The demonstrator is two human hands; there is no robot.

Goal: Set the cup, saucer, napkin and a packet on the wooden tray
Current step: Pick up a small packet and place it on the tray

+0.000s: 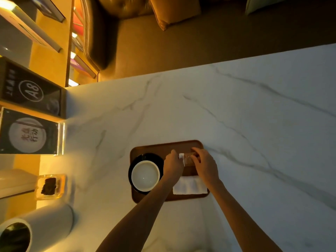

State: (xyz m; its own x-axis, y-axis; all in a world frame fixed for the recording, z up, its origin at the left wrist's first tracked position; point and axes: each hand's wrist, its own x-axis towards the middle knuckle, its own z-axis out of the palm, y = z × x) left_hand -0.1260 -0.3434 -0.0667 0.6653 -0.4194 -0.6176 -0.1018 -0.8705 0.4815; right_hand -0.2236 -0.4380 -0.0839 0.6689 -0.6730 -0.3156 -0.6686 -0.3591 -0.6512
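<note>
On the white marble worktop [236,110] sits the wooden tray [163,147], and most of the setting is already on it. The white cup [145,175] stands on the dark saucer [145,157] at the tray's left end, empty as far as the view shows. The white napkin [190,186] lies folded at the tray's near right, its near corner reaching the rim and perhaps a little over it.

Both hands meet over the far right part of the tray. The right hand [206,165] has its fingers curled down onto a small brownish packet [188,159], which lies low over the tray just beyond the napkin; the left hand [173,165] pinches or steadies the packet's left edge, fingers bent toward it. Whether the packet already rests on the wood or is a little above it cannot be told. A scrap of white shows at its far left corner.

The risks from here look modest but real. The left forearm passes close beside the cup, so a careless withdrawal toward the body could brush the rim and shift the cup on its saucer or tip it. The packet seems light and slick, so letting go unevenly could leave it skewed or sliding onto the napkin. The napkin's overhanging corner could catch a wrist and be dragged off the tray. Off to the left, a glass dish [50,186] of dark pieces and a white cylinder [45,226] stand well apart.
</note>
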